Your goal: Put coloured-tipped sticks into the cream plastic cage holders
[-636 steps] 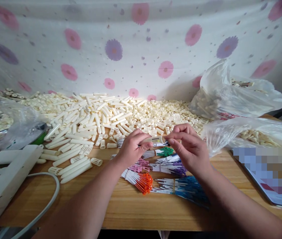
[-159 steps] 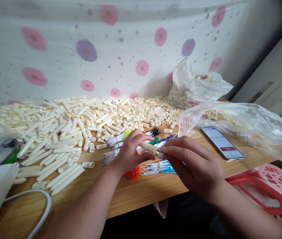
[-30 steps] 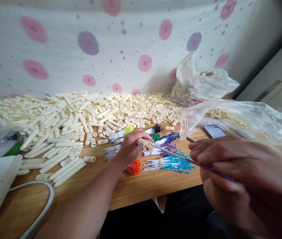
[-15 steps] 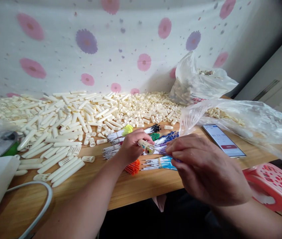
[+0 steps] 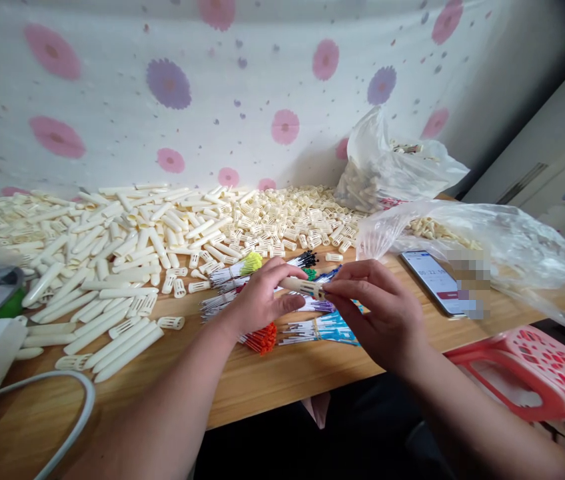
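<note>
Between my hands a cream pen barrel (image 5: 303, 286) with slots near its right end lies roughly level. My left hand (image 5: 261, 297) grips its left part between thumb and fingers. The thumb and fingertips of my right hand (image 5: 380, 310) close on the slotted end; whether they also pinch a small part is hidden. Below and behind the barrel lie bundled pen refills: light blue-tipped refills (image 5: 327, 328), orange-tipped refills (image 5: 264, 339), yellow-tipped refills (image 5: 248, 264) and black-tipped refills (image 5: 307, 259). Green, blue and purple tips show partly behind my hands.
Loose cream barrels (image 5: 127, 357) and slotted sleeves (image 5: 171, 323) pile up across the left and back. Plastic bags (image 5: 387, 160) stand at the back right. A phone (image 5: 432, 280) lies right of my hands, a red plastic basket (image 5: 537, 367) beyond the table's front edge. A white cable (image 5: 87, 393) curls at left.
The barrel has turned from pointing toward me to lying sideways, slotted end right. My right hand has moved from beside it onto that end. The view has shifted slightly.
</note>
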A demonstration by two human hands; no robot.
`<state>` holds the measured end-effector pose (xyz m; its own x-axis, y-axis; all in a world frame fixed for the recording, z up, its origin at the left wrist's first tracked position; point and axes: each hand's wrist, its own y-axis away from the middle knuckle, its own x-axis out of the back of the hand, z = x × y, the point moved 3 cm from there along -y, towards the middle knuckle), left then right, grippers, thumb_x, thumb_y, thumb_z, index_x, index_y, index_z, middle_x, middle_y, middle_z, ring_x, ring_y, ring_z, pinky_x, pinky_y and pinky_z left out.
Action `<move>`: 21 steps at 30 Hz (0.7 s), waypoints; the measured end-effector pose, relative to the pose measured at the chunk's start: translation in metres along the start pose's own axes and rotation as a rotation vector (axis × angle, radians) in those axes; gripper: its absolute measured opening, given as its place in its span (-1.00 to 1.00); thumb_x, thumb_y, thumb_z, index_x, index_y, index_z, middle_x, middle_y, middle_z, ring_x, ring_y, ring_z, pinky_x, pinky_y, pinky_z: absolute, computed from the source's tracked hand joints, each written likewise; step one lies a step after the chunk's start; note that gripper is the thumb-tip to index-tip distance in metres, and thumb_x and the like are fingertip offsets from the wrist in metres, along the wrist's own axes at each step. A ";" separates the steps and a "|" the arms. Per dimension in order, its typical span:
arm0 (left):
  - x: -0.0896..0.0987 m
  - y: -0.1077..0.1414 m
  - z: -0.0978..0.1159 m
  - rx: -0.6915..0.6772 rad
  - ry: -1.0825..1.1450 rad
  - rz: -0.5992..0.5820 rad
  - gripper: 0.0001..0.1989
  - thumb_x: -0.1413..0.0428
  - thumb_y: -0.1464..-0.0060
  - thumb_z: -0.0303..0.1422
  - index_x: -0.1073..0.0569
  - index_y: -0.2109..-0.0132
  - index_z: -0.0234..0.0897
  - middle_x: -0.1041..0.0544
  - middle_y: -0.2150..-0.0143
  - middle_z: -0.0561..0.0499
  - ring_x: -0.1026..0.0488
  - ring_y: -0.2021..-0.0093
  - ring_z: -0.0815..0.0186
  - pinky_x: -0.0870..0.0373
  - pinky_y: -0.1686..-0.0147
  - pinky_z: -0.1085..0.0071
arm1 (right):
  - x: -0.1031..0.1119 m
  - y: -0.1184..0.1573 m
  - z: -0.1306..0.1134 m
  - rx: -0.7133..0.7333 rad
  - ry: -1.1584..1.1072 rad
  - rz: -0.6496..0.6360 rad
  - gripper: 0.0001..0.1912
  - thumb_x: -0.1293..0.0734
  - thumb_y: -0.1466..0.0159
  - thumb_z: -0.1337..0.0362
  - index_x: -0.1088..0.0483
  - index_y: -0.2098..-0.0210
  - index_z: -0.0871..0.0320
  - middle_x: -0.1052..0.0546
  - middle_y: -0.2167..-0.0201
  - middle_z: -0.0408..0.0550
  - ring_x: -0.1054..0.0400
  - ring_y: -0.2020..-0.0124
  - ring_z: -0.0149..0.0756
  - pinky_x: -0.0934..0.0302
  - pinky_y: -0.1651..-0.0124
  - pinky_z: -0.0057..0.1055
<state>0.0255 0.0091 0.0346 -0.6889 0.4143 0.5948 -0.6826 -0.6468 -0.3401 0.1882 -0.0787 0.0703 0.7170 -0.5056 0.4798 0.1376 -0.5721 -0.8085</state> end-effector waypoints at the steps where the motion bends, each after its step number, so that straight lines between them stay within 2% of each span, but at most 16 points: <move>1: -0.001 0.000 0.001 -0.002 0.005 -0.027 -0.54 0.03 -0.13 0.02 -0.45 0.04 -0.21 -0.37 0.18 -0.06 -0.34 0.11 0.21 -0.27 0.07 0.28 | 0.001 0.001 0.003 -0.013 0.000 -0.009 -0.89 -0.34 -0.20 0.44 -0.44 0.31 0.13 -0.42 0.37 -0.08 -0.35 0.34 -0.38 -0.30 0.34 -0.39; 5: -0.005 0.000 -0.002 0.012 0.013 -0.054 -0.51 0.15 -0.20 0.00 -0.46 0.07 -0.25 -0.37 0.21 -0.06 -0.35 0.14 0.23 -0.27 0.09 0.32 | 0.000 0.002 0.009 -0.040 -0.001 -0.021 -0.94 -0.36 -0.18 0.43 -0.42 0.36 0.16 -0.41 0.38 -0.09 -0.33 0.35 -0.39 -0.27 0.32 -0.39; 11: -0.010 -0.001 -0.010 0.009 -0.029 0.041 -0.52 0.11 -0.18 0.00 -0.48 0.13 -0.28 -0.36 0.27 -0.04 -0.35 0.20 0.26 -0.29 0.15 0.33 | -0.007 0.007 0.013 -0.114 -0.018 0.010 -0.92 -0.33 -0.20 0.45 -0.43 0.35 0.16 -0.42 0.35 -0.07 -0.35 0.29 -0.36 -0.27 0.27 -0.38; 17: -0.008 0.000 -0.009 -0.054 -0.137 0.155 -0.56 0.05 -0.16 -0.02 -0.50 0.19 -0.28 -0.33 0.29 -0.02 -0.34 0.23 0.28 -0.31 0.21 0.36 | -0.018 0.015 0.019 -0.375 -0.211 0.077 -0.92 -0.31 -0.22 0.38 -0.46 0.35 0.15 -0.43 0.32 -0.06 -0.36 0.25 -0.35 -0.27 0.21 -0.37; 21: -0.007 0.001 -0.005 -0.062 -0.185 0.214 -0.60 0.01 -0.15 -0.04 -0.50 0.21 -0.28 -0.34 0.29 -0.02 -0.34 0.25 0.28 -0.32 0.23 0.35 | -0.025 0.022 0.021 -0.527 -0.386 0.115 -0.92 -0.33 -0.23 0.30 -0.48 0.36 0.11 -0.44 0.22 -0.04 -0.35 0.14 -0.30 -0.26 0.11 -0.30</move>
<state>0.0284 0.0092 0.0266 -0.7664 0.1449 0.6259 -0.5441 -0.6643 -0.5125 0.1882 -0.0651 0.0336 0.9138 -0.3713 0.1646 -0.2373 -0.8170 -0.5256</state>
